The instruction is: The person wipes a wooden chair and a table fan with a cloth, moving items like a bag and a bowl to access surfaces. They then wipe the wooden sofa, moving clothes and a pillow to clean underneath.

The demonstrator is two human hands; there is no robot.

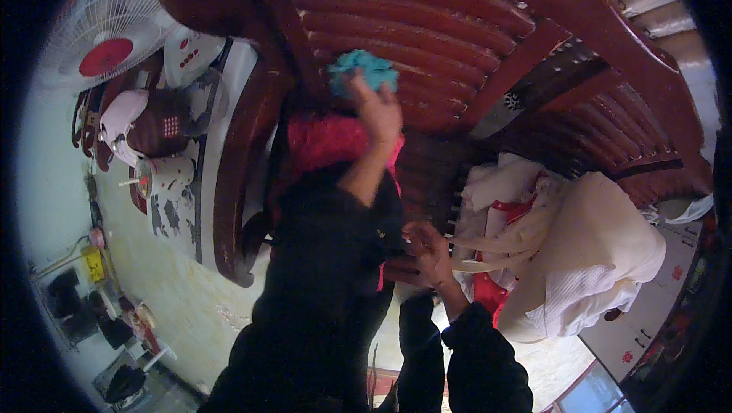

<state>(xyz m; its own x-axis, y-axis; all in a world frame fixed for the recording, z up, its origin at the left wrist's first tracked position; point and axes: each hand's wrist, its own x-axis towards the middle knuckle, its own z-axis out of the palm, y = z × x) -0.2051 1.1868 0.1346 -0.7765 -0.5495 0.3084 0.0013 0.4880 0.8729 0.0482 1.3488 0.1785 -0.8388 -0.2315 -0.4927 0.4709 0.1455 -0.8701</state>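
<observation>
The teal cloth [369,62] is bunched against the red-brown bench back [412,10], with the left hand's [377,114] fingers curled on it, the right hand's [431,255] fingers too blurry to tell, so wiping looks started, but how much is done or left doesn't show.

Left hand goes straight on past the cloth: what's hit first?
Beyond the teal cloth, left hand likely meets the backrest slats; the cloth may already touch them, depth unclear.
</observation>
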